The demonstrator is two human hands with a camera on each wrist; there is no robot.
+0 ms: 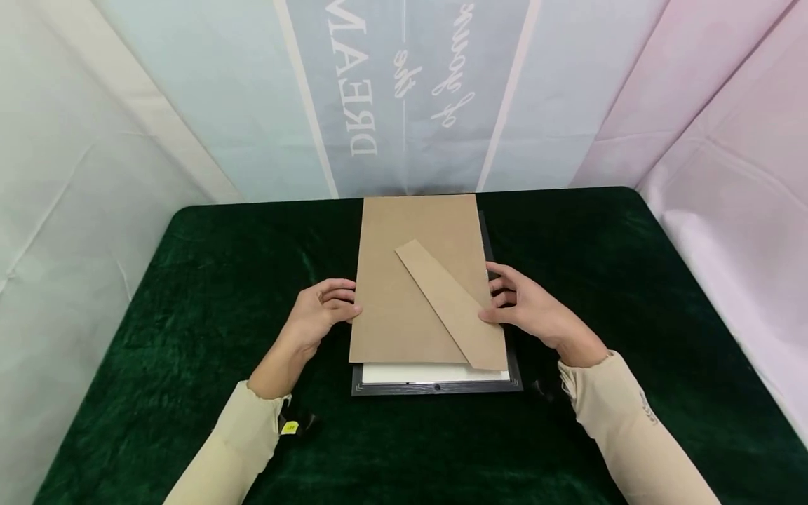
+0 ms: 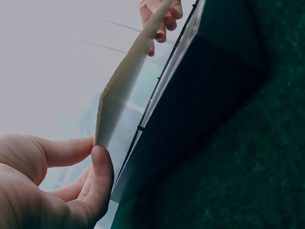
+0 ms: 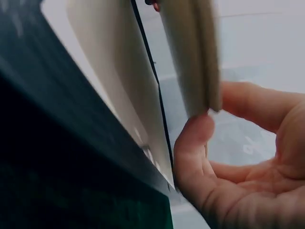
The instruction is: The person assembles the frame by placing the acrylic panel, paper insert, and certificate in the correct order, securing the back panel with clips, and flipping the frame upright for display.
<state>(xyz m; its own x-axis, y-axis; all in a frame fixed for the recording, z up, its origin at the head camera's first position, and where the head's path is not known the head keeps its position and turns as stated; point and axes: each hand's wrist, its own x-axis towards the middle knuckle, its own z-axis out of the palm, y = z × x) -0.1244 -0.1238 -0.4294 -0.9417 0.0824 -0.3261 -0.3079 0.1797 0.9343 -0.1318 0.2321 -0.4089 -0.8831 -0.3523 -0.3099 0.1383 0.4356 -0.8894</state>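
Note:
A tan backing board (image 1: 391, 308) with a slanted stand leg (image 1: 438, 301) on its face is held above a dark picture frame (image 1: 435, 388). My left hand (image 1: 318, 308) pinches the board's left edge between thumb and fingers. On the opposite side, my right hand (image 1: 533, 305) grips the right edge, its thumb over the lower end of the leg. Both wrist views show a gap between the raised board (image 2: 126, 78) and the frame (image 3: 95, 124). White backing (image 1: 435, 372) inside the frame shows below the board; the rest is covered in the head view.
A dark green velvet cloth (image 1: 208, 337) covers the table under the frame. Behind the table's far edge hangs a pale printed curtain (image 1: 416, 140) with lettering. Light fabric (image 1: 69, 175) stands on the left and pink-white fabric (image 1: 732, 182) on the right.

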